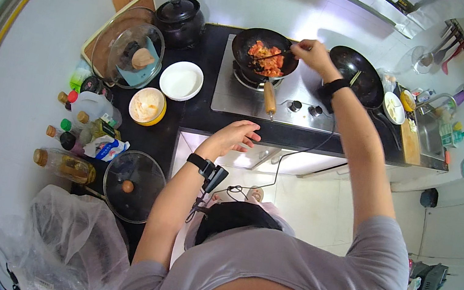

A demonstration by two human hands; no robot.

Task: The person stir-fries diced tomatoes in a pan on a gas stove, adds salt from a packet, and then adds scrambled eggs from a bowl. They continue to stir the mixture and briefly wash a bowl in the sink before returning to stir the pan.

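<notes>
My right hand (pixel 309 52) is closed on dark chopsticks (pixel 271 57) at the right rim of a black wok (pixel 241 44). Their tips reach into a red and yellow mixture of chopped food (pixel 266 59), probably tomato and egg. The wok sits on the left burner of a steel gas hob (pixel 230 103), its wooden handle (pixel 270 99) pointing toward me. My left hand (pixel 233 139), holding nothing, hovers before the counter edge with its fingers apart, below the wok handle. A white bowl (pixel 181 81) and a yellow bowl with pale residue (pixel 147 106) stand left of the hob.
A second black wok (pixel 351 73) sits on the right. Glass lids (pixel 136 56) (pixel 134 186) and a black lidded pot (pixel 179 21) stand left, near several bottles (pixel 65 164). A cable (pixel 279 165) runs between my wrists. A sink (pixel 431 136) and cutting board (pixel 411 141) lie far right.
</notes>
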